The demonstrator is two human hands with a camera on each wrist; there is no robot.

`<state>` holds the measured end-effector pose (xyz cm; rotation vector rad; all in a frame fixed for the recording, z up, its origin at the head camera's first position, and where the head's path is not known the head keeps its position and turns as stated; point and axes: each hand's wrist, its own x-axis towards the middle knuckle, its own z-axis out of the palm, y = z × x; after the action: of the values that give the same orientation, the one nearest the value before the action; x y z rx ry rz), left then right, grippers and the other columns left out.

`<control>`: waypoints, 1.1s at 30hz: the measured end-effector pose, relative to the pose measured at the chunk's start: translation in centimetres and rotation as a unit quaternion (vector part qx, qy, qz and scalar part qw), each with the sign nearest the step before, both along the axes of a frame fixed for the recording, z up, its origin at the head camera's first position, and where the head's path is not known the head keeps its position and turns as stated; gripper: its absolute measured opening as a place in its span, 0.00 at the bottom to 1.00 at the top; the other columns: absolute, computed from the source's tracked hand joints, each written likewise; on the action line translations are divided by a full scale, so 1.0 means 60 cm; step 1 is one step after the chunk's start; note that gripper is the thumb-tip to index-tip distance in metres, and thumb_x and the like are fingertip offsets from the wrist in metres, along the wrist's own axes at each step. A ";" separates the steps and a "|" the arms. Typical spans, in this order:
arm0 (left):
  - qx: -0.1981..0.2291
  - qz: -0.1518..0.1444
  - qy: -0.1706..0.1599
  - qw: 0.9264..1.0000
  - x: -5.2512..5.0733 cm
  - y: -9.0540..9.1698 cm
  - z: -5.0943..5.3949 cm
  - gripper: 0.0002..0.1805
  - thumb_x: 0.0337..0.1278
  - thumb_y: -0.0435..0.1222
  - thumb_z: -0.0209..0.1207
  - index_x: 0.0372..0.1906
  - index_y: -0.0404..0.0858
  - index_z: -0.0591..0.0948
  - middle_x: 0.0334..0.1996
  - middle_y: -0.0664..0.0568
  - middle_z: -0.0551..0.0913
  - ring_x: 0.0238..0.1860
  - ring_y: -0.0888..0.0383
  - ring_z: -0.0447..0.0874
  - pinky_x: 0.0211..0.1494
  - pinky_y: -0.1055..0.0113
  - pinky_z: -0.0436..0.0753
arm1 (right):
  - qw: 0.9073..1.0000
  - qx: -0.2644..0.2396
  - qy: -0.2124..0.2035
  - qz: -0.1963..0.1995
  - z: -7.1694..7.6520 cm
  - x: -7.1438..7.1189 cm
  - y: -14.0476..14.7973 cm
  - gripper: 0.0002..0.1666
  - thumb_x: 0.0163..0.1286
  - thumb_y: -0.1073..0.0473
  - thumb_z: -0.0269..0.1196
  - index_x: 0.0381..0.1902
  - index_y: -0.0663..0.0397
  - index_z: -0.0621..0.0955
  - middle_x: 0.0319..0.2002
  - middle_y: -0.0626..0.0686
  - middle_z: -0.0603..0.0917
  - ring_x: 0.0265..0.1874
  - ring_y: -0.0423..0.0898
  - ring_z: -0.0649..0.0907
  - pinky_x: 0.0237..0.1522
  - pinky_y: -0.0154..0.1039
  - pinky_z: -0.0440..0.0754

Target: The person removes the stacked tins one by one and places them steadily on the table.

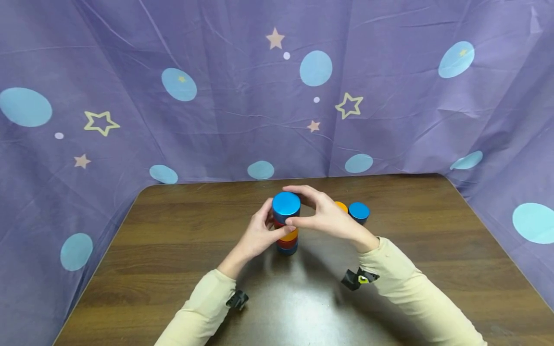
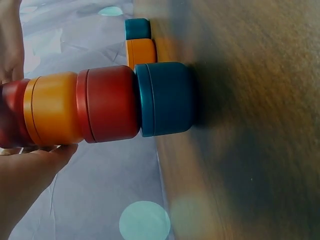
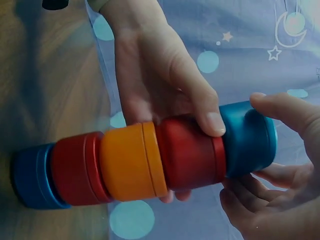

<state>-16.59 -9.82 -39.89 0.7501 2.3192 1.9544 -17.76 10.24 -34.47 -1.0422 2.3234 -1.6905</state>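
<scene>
- Blue-topped stack (image 3: 134, 162) is standing upright, long axis vertical
- Left hand (image 1: 256, 234) is gripping upper red tin (image 3: 192, 160)
- Right hand (image 1: 327, 215) is pinching top blue tin (image 1: 286, 204)

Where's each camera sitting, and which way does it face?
Head: on the head, facing forward and down at the stack; left hand, right hand and sleeves show.
Left wrist: on that wrist, facing the stack; both hands show partly.
Right wrist: on that wrist, facing the stack; both hands show.
Both wrist views show the stack sideways.
</scene>
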 end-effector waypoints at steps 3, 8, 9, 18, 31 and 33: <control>0.005 -0.003 -0.005 1.000 0.000 -0.001 0.000 0.29 0.54 0.28 0.67 0.60 0.35 0.69 0.51 0.42 0.78 0.51 0.49 0.78 0.56 0.54 0.77 | 1.000 -0.008 -0.007 0.002 -0.003 -0.002 -0.004 0.36 0.57 0.68 0.71 0.64 0.61 0.72 0.60 0.55 0.76 0.59 0.49 0.75 0.62 0.46 0.69; 0.012 -0.008 -0.017 1.000 0.000 -0.001 -0.001 0.29 0.55 0.28 0.66 0.61 0.35 0.68 0.53 0.42 0.77 0.53 0.49 0.77 0.59 0.54 0.75 | 1.000 -0.013 -0.011 0.003 -0.008 -0.003 -0.006 0.35 0.58 0.68 0.70 0.63 0.61 0.72 0.59 0.56 0.76 0.58 0.50 0.76 0.61 0.47 0.70; 0.014 -0.010 -0.019 1.000 0.000 -0.001 -0.001 0.29 0.55 0.28 0.66 0.61 0.35 0.68 0.53 0.42 0.77 0.54 0.49 0.76 0.59 0.54 0.74 | 1.000 -0.013 -0.012 0.003 -0.009 -0.003 -0.006 0.35 0.59 0.68 0.69 0.63 0.61 0.72 0.59 0.56 0.76 0.58 0.50 0.76 0.61 0.47 0.70; 0.023 -0.014 -0.030 0.999 0.001 0.001 0.003 0.29 0.54 0.26 0.66 0.60 0.34 0.68 0.53 0.41 0.77 0.55 0.50 0.76 0.61 0.55 0.73 | 1.000 -0.025 -0.011 0.001 -0.008 0.000 -0.003 0.34 0.59 0.68 0.69 0.63 0.60 0.72 0.59 0.55 0.76 0.58 0.49 0.76 0.61 0.47 0.70; 0.020 -0.010 -0.027 0.999 -0.001 0.002 0.003 0.26 0.54 0.26 0.66 0.57 0.37 0.70 0.49 0.45 0.78 0.50 0.52 0.78 0.55 0.58 0.77 | 0.999 -0.033 -0.027 -0.019 -0.003 0.006 0.012 0.35 0.58 0.67 0.70 0.64 0.56 0.73 0.59 0.53 0.76 0.58 0.48 0.76 0.62 0.46 0.70; 0.020 -0.010 -0.024 0.999 -0.001 0.002 0.002 0.27 0.53 0.26 0.66 0.57 0.36 0.70 0.49 0.44 0.78 0.50 0.52 0.78 0.55 0.59 0.78 | 0.999 -0.035 -0.027 -0.021 -0.003 0.006 0.015 0.35 0.58 0.67 0.70 0.64 0.57 0.73 0.58 0.53 0.76 0.58 0.48 0.76 0.62 0.47 0.70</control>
<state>-16.67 -9.72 -39.76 0.7171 2.2436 1.9924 -17.38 11.16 -34.62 -0.9524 2.2842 -1.8038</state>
